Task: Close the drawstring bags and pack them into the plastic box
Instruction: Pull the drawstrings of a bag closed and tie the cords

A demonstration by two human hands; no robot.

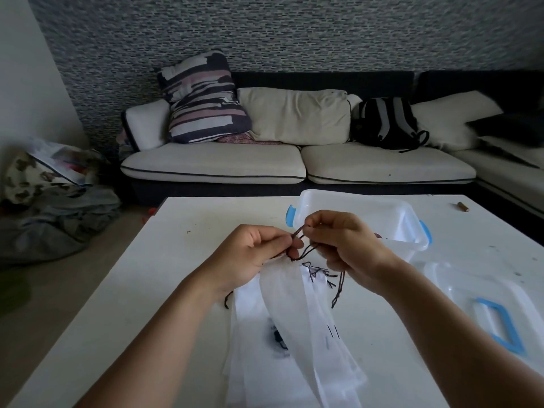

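Across the upper half of the frame runs a sofa (294, 163) with cream cushions piped in dark trim, a striped pillow (203, 98) leaning at its left end and a dark backpack (387, 123) toward the right. Below it, filling the lower half, lies a white table (132, 290), smooth and lightly scuffed. Left of the table, crumpled cloth (59, 219) sits heaped on the floor.

At the table's upper centre stands the box (368, 213), clear plastic with rounded corners and blue latches, open. Its lid (485, 307), clear with a blue handle, lies flat at the right edge of the frame.

Down the centre spreads a pile of bags (265, 363), thin, translucent white fabric. One bag (300, 313) rises from the pile as a long, narrow strip, its top gathered between the hands.

Just in front of the box, the left hand (250, 257) has curled fingers pinching the dark, thin cord (306, 253) at the bag's mouth. The right hand (344, 245), close beside it, pinches a loop of the same cord between thumb and forefinger, a loose end (340, 287) dangling beneath.

A small brown stub (461, 206) lies at the table's upper right.
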